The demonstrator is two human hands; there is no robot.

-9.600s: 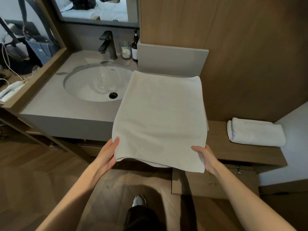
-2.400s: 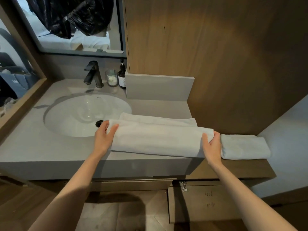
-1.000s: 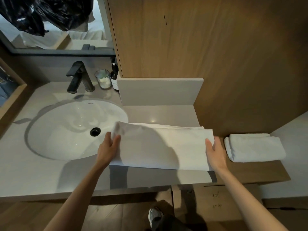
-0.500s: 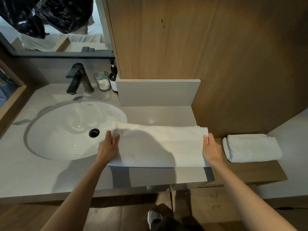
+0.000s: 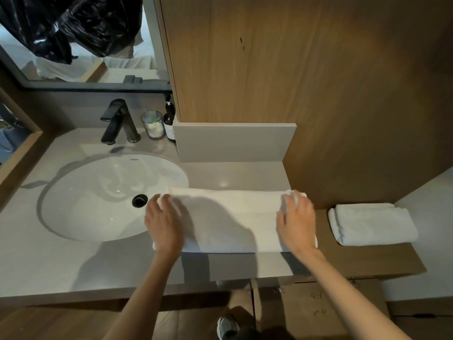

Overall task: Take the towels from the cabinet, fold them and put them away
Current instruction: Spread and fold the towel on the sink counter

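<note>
Head view, looking down at a bathroom vanity. A white towel [image 5: 232, 219] lies as a long, narrow folded band on the grey worktop [image 5: 73, 261], running left to right just right of the round sink [image 5: 98, 200]; its left end touches or slightly overlaps the sink's rim.

My left hand [image 5: 163, 224] lies on the towel's left end, fingers spread and fairly straight, palm down. The grip here is apart, pressing rather than clasping. My right hand [image 5: 296, 222] lies on the right end; its fingertips look slightly curled at the far corner, but I judge them flat on the cloth and not pinching. I take it both hands are placed at the ends to flatten the fold and keep the edges lined up before the next fold.

A second towel [image 5: 372, 224], already folded, sits on the wooden shelf [image 5: 367, 261] to the right, well apart from the first, likely set aside as finished.

At the far edge stand a dark tap [image 5: 117, 121], a glass jar [image 5: 153, 125] and a dark bottle [image 5: 169, 123].

Motion blur softens my right fingertips. My palms hide the towel's ends, so I cannot count its layers. No open cabinet is in view.
</note>
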